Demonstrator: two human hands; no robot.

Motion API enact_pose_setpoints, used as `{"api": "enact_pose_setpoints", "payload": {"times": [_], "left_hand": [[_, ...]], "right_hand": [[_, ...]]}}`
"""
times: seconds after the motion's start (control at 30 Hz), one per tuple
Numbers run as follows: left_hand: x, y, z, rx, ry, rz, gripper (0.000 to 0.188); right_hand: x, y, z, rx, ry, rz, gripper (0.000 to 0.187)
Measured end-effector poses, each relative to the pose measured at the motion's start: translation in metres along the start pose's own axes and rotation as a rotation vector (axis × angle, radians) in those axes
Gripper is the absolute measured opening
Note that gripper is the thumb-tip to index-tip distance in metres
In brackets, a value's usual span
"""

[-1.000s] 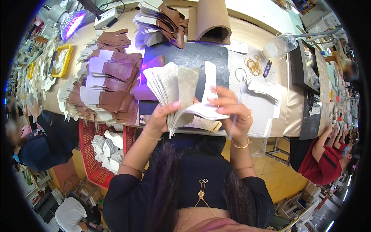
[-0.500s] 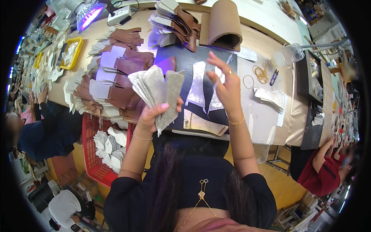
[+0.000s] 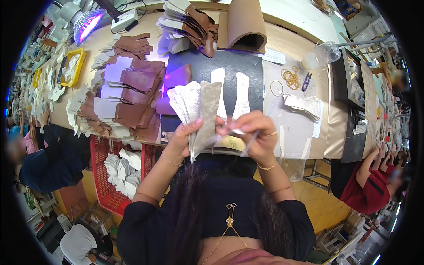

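My left hand [image 3: 184, 138] is closed round a fan of greyish-white cut pieces [image 3: 184, 102], with one mottled grey piece [image 3: 207, 110] angled apart at its right side. Close beside it, my right hand [image 3: 260, 139] is closed, its fingers partly smeared by motion. A thin pale stick [image 3: 251, 145] slants out of its grip. Some small white thing shows at the fingertips, too blurred to name. Beyond the hands, two white waisted pieces [image 3: 242, 95] lie side by side on a black board [image 3: 201, 62]. A yellowish patterned piece [image 3: 232, 142] is half hidden behind my right hand.
Stacks of brown and white leather parts [image 3: 132, 95] fill the table's left. A red basket [image 3: 100, 176] of white pieces stands below. At right lie rubber bands [image 3: 290, 78], thread snips [image 3: 306, 82] and a white stack [image 3: 303, 105]. A curled brown board [image 3: 246, 24] stands behind.
My right hand has come down and toward my left hand, its fingers closing in. The left hand still holds its fan, now slightly further right. The whole view has shifted a little.
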State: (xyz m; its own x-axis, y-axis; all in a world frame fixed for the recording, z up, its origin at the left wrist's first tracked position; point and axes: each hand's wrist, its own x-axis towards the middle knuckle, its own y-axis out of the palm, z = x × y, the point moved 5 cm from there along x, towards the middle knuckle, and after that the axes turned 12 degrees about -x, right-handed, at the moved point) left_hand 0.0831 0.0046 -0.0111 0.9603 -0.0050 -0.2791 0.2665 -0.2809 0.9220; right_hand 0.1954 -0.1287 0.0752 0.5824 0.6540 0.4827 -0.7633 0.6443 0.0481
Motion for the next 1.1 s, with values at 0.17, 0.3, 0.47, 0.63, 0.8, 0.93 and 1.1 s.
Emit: {"api": "enact_pose_setpoints", "payload": {"times": [0.17,0.3,0.47,0.63,0.8,0.93,1.1], "left_hand": [[0.001,-0.006,-0.003,0.177,0.061,-0.04,0.055],[0.001,0.0,-0.002,0.226,0.056,-0.025,0.055],[-0.001,0.002,0.002,0.196,0.073,-0.07,0.052],[0.001,-0.005,0.007,0.023,0.119,-0.048,0.048],[-0.01,-0.019,-0.008,0.034,0.189,-0.121,0.047],[-0.027,-0.018,-0.031,0.221,0.234,-0.066,0.042],[-0.037,-0.011,-0.038,0.254,0.285,-0.049,0.042]], "right_hand": [[0.0,-0.058,-0.016,0.115,0.221,-0.302,0.013],[0.031,-0.088,-0.077,-0.47,0.572,-0.186,0.021],[0.035,-0.051,-0.068,-0.674,0.199,0.057,0.036],[0.028,-0.009,-0.033,-0.654,0.002,0.01,0.023],[0.037,-0.027,-0.017,0.27,0.224,-0.138,0.008],[0.06,-0.042,-0.059,0.088,0.371,-0.219,0.013],[0.079,-0.034,-0.138,-0.667,0.615,-0.006,0.026]]}}
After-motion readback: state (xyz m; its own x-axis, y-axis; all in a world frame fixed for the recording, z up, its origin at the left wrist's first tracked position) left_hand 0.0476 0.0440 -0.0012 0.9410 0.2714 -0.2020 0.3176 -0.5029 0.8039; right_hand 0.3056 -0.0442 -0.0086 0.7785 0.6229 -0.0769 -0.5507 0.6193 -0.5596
